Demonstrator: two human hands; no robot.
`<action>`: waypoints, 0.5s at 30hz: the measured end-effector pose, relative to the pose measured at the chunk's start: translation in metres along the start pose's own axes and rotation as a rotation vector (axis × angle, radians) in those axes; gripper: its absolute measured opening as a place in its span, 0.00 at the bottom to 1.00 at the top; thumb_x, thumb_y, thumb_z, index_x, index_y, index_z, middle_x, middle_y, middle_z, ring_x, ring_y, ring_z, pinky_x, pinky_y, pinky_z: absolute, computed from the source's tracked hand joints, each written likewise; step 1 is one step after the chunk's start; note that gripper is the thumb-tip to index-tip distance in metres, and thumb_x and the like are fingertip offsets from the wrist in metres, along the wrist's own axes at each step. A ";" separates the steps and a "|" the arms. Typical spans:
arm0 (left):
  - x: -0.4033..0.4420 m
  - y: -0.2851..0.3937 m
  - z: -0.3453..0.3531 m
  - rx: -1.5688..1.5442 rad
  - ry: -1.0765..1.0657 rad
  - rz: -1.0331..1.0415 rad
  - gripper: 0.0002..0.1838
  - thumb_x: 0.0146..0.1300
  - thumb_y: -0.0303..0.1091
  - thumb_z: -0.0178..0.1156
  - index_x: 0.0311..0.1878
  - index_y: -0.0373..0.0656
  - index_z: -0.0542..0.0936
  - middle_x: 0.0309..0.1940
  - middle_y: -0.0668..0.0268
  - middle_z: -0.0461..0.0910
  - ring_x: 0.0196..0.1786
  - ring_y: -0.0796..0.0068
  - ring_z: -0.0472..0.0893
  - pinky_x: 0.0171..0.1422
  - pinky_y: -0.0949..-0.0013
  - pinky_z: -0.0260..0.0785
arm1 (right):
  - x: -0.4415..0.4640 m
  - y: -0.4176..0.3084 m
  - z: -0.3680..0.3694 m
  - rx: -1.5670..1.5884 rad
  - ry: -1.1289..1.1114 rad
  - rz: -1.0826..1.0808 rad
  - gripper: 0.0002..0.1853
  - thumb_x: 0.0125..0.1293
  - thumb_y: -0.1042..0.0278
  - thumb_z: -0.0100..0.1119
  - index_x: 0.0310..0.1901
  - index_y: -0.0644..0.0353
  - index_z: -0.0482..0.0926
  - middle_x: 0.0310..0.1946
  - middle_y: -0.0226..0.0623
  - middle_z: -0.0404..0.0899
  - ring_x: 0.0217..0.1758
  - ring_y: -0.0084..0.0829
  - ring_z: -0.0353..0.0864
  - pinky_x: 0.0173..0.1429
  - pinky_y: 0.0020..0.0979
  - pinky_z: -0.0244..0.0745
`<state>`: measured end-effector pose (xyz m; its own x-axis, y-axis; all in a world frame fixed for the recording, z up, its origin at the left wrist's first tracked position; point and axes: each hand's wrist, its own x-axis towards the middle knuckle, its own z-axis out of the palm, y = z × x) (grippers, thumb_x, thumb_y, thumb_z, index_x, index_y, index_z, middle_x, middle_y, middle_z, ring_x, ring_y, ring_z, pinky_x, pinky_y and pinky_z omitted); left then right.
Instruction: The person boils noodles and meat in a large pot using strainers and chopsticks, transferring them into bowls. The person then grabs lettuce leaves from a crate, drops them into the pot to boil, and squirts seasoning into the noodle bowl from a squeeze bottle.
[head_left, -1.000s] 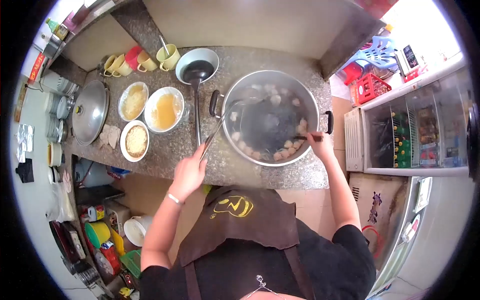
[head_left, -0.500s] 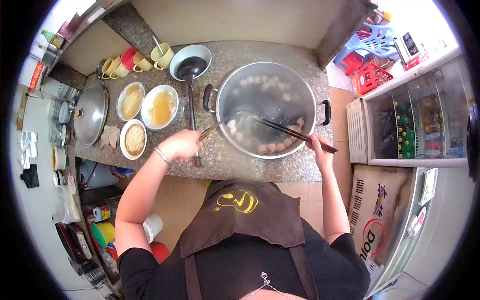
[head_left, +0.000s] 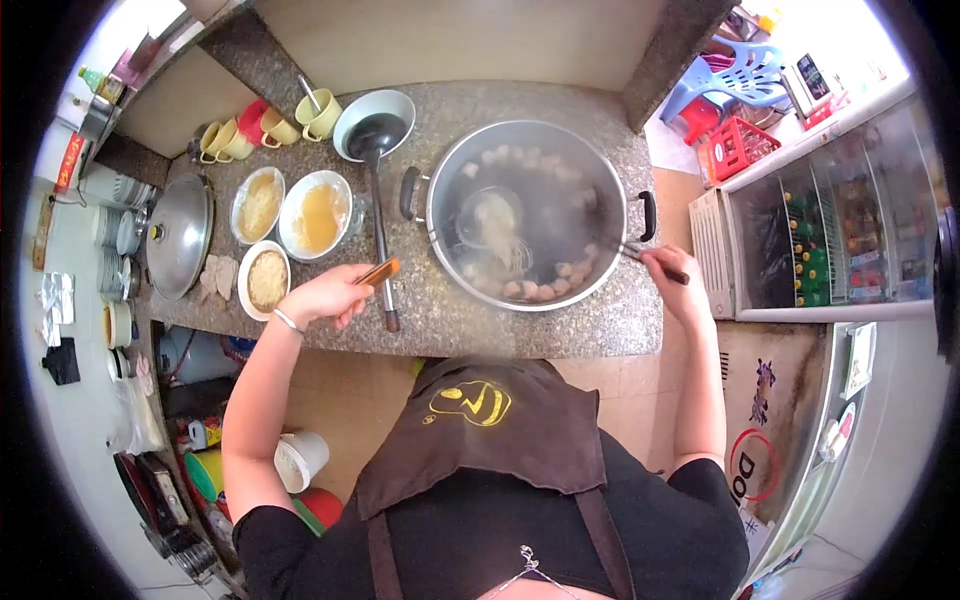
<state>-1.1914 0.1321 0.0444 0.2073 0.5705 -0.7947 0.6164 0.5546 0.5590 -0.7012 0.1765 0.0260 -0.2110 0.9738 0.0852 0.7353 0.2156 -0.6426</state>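
My left hand is closed round the wooden handle of a strainer. The strainer's round head is in the left half of a large steaming pot, with pale noodles on it; some strands trail toward the front. My right hand grips dark chopsticks beyond the pot's right rim, their tips over the pot and blurred by steam. Pale round balls float round the pot's inner edge. Just beyond my left hand lies the long handle of a black ladle, its head in a pale bowl.
Left of the pot stand a bowl of yellowish broth, two bowls of pale food, a large metal lid and several mugs. A stone counter edge runs before me. At right is a glass-door fridge with bottles.
The strainer has come up with noodles on it, my left hand shifting slightly left. My right hand has drawn the chopsticks right and back, away from the pot's middle.
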 end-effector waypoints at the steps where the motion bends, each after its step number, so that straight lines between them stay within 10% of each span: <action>1: 0.005 0.006 -0.001 0.191 0.016 0.017 0.23 0.65 0.38 0.49 0.63 0.48 0.65 0.21 0.66 0.75 0.20 0.75 0.74 0.22 0.70 0.67 | -0.001 0.000 0.004 0.015 -0.067 0.025 0.07 0.59 0.72 0.59 0.37 0.65 0.81 0.31 0.45 0.79 0.34 0.39 0.79 0.39 0.33 0.72; 5: -0.002 0.037 0.015 0.905 0.296 0.232 0.21 0.58 0.33 0.49 0.56 0.43 0.73 0.36 0.46 0.79 0.41 0.47 0.78 0.49 0.53 0.69 | -0.011 -0.005 0.016 0.215 -0.291 0.220 0.08 0.60 0.71 0.58 0.37 0.66 0.81 0.29 0.40 0.81 0.33 0.28 0.80 0.39 0.29 0.73; 13: 0.017 0.064 0.002 0.752 -0.072 -0.019 0.17 0.58 0.34 0.50 0.48 0.39 0.77 0.33 0.49 0.80 0.36 0.49 0.79 0.46 0.55 0.71 | -0.042 -0.023 0.015 0.530 -0.011 0.221 0.09 0.65 0.71 0.54 0.38 0.68 0.81 0.31 0.38 0.81 0.35 0.24 0.79 0.44 0.26 0.74; 15: 0.023 0.066 -0.004 0.554 -0.154 -0.061 0.17 0.60 0.33 0.50 0.51 0.39 0.75 0.25 0.60 0.76 0.25 0.64 0.77 0.32 0.64 0.70 | -0.043 -0.029 -0.001 0.505 0.033 0.212 0.10 0.65 0.70 0.54 0.37 0.68 0.81 0.31 0.38 0.81 0.36 0.24 0.79 0.45 0.26 0.73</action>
<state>-1.1489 0.1850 0.0640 0.2415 0.4294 -0.8702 0.9279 0.1603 0.3366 -0.7128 0.1283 0.0422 -0.0655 0.9956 -0.0671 0.3572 -0.0394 -0.9332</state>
